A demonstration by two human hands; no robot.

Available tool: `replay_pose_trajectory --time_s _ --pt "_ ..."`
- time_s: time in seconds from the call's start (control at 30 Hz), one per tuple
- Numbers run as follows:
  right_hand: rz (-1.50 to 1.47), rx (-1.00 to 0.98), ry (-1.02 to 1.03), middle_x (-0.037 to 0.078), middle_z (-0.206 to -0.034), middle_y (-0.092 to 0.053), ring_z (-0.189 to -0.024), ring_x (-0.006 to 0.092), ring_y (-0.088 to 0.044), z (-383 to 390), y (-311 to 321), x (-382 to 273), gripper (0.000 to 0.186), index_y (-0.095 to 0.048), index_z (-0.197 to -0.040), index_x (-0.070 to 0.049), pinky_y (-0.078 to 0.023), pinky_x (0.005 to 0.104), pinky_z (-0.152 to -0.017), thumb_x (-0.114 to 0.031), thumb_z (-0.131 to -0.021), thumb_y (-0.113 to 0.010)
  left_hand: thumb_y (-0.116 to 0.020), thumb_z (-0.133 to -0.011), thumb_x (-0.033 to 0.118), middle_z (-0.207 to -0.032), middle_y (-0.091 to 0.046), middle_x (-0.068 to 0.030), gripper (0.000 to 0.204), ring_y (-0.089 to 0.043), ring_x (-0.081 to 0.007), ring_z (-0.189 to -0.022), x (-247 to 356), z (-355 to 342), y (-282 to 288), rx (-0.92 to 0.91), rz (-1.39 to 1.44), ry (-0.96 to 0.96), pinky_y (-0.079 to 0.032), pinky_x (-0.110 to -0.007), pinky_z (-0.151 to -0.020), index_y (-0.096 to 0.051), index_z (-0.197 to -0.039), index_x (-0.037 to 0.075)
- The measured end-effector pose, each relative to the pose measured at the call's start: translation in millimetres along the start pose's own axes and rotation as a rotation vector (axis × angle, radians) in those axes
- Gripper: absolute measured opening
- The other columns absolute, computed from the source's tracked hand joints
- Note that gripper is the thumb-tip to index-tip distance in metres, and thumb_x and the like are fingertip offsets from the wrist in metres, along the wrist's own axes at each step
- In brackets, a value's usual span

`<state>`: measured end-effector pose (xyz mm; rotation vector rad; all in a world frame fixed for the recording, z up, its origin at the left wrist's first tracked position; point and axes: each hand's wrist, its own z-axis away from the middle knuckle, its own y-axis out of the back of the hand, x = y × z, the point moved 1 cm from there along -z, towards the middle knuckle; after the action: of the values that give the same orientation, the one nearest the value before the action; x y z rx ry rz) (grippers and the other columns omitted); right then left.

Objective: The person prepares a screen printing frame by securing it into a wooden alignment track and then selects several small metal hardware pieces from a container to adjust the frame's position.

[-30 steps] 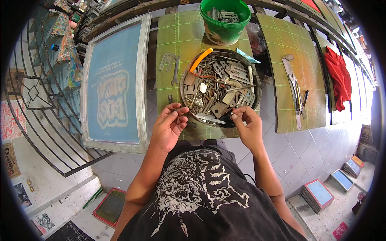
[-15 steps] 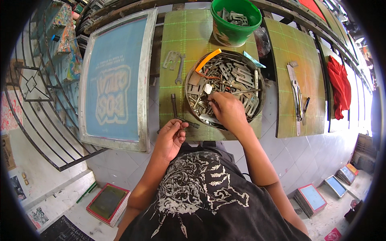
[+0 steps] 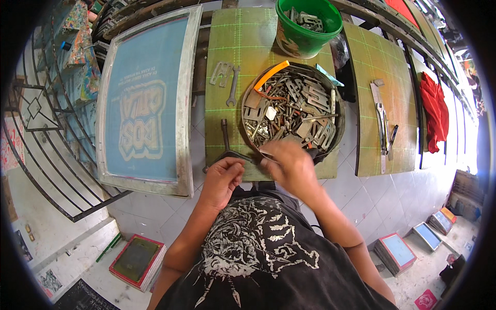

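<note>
A round tub [image 3: 342,135] full of bolts, screws and slotted metal plates [image 3: 316,98] stands before me. My right hand [image 3: 293,166] is over its near rim, smeared by motion; whether its fingers hold anything cannot be made out. Left of it, my left hand [image 3: 223,178] has its fingers curled together beside a T-shaped socket wrench [image 3: 225,135] on the green gridded board [image 3: 219,41]. Anything inside those fingers is hidden. Farther back lie an open-ended wrench [image 3: 233,87] and a slotted metal plate [image 3: 220,74]. An orange strip [image 3: 272,75] leans on the tub's rim.
Behind the tub stands a green bucket [image 3: 305,44] holding more metal plates. To the left is a framed printing screen [image 3: 185,103] with blue mesh. Tools [image 3: 381,121] lie on another board [image 3: 361,57] at right, with a red cloth [image 3: 434,113] beyond.
My right hand has drawn back from the tub's contents to its near rim. The left hand's fingers have turned inward and closed together, moving slightly right.
</note>
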<state>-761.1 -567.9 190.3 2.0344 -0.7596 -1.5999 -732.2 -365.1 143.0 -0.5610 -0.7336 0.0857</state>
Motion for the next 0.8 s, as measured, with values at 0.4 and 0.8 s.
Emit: replay_pose_trajectory --time_s 0.4,0.8 --pt "-0.489 -0.033 -0.221 0.011 -0.084 -0.063 -0.074 0.0238 -0.062 44 -9 -13 0.016 -0.067 -0.095 -0.002 -0.049 0.032 -0.064 -0.003 -0.079 -0.069 -0.063 -0.091 0.016 -0.074 -0.055 0.0023 0.018 -0.043 -0.0026 -0.056 14 1 -26 -0.191 -0.296 0.024 -0.033 -0.017 -0.049 -0.054 -0.102 0.004" --pt "-0.491 0.153 -0.356 0.005 -0.075 -0.061 -0.061 0.0106 -0.053 73 -3 0 0.011 -0.067 -0.093 0.001 -0.044 0.0249 -0.059 -0.003 -0.083 -0.066 -0.045 -0.1 0.027 -0.113 -0.052 -0.0082 0.035 -0.046 -0.0116 -0.103 39 -42 -72 -0.201 -0.776 -0.373 -0.038 -0.027 -0.09 -0.049 -0.121 0.0"
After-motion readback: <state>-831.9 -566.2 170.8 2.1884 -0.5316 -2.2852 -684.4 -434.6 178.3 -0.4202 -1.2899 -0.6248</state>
